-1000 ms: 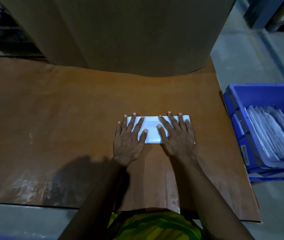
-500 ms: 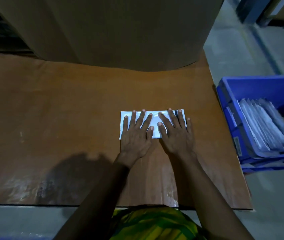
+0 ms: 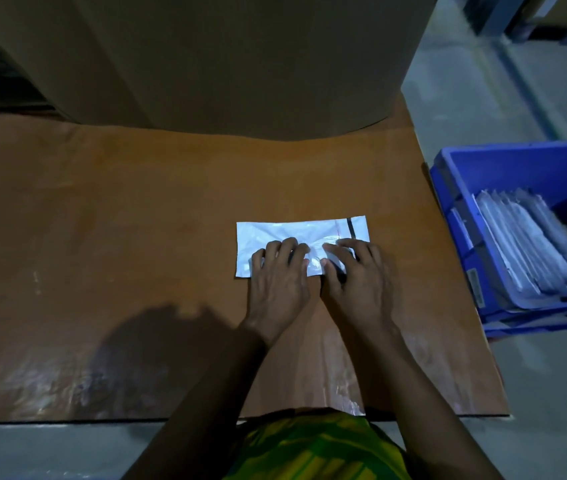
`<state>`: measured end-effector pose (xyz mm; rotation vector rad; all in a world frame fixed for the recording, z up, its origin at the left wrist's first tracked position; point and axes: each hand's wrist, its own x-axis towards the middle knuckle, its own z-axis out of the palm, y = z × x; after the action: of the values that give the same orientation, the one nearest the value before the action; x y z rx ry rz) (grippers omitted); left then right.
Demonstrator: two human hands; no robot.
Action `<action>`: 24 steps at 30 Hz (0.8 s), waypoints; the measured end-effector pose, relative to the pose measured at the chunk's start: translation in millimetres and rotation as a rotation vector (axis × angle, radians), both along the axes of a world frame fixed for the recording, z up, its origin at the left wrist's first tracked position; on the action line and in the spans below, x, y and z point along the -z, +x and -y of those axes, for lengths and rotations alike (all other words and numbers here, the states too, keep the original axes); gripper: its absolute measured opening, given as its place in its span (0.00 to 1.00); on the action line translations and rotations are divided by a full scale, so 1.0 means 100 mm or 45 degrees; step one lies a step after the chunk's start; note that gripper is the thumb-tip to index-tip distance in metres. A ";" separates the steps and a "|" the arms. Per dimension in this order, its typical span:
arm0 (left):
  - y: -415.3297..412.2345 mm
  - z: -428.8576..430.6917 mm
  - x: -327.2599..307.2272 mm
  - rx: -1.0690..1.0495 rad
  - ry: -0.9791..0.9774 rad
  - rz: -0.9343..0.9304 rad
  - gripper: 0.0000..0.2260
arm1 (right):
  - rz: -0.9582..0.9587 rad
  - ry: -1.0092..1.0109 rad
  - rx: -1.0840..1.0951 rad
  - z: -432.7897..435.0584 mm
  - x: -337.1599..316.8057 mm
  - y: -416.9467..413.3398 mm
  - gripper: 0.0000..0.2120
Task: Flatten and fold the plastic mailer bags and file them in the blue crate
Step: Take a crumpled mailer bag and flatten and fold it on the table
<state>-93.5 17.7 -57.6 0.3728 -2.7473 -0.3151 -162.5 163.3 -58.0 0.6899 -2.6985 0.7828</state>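
**Pinning the near edge of the mailer for the next fold**

I have one white mailer bag (image 3: 301,233) lying flat on the brown board (image 3: 136,220), its long side running 9 to 3 o'clock, with the dark adhesive strip at the 3 o'clock end. It lies toward the crate's side of the board, so I judge the reach to file it will be short.

My left hand (image 3: 280,275) sits on the near edge of the bag, fingers curled and knuckles up, the fingertips bearing down on the plastic. I cannot tell whether the fingers have pinched the edge or only press on it. My right hand (image 3: 358,275) is just beside it at 3 o'clock, also curled, thumb tucked toward the bag's near edge; whether it has hold of a layer is hidden under the fingers. I keep the two hands close together near the middle, I judge, so the slippery film cannot slide or puff up while I gather the near edge to fold it away toward 12 o'clock.

The blue crate (image 3: 455,188) stands on the floor off the board at 3 o'clock, with folded bags (image 3: 524,244) already filed on edge inside. A big cardboard box (image 3: 205,57) at 12 o'clock bounds my work area.
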 end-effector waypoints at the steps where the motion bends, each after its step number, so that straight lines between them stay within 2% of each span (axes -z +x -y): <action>1: -0.01 0.01 -0.01 0.005 0.015 -0.001 0.12 | -0.002 0.017 0.007 0.02 -0.02 -0.01 0.11; 6: 0.00 0.24 -0.12 0.041 0.247 -0.088 0.10 | -0.076 0.027 -0.095 0.15 -0.11 0.06 0.09; 10: 0.16 0.41 0.01 -0.035 0.199 -0.160 0.10 | -0.024 0.028 -0.078 0.16 -0.03 0.14 0.10; 20: 0.09 0.53 -0.11 -0.127 0.331 -0.099 0.16 | 0.013 0.031 -0.169 0.51 -0.08 0.01 0.12; 24: 0.05 0.58 -0.04 -0.148 0.335 -0.049 0.10 | 0.071 0.041 -0.208 0.48 -0.06 -0.02 0.13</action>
<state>-88.1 -40.3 -53.7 0.5851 -2.6371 -0.6478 -164.1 115.0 -52.4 0.9189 -2.7364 0.8090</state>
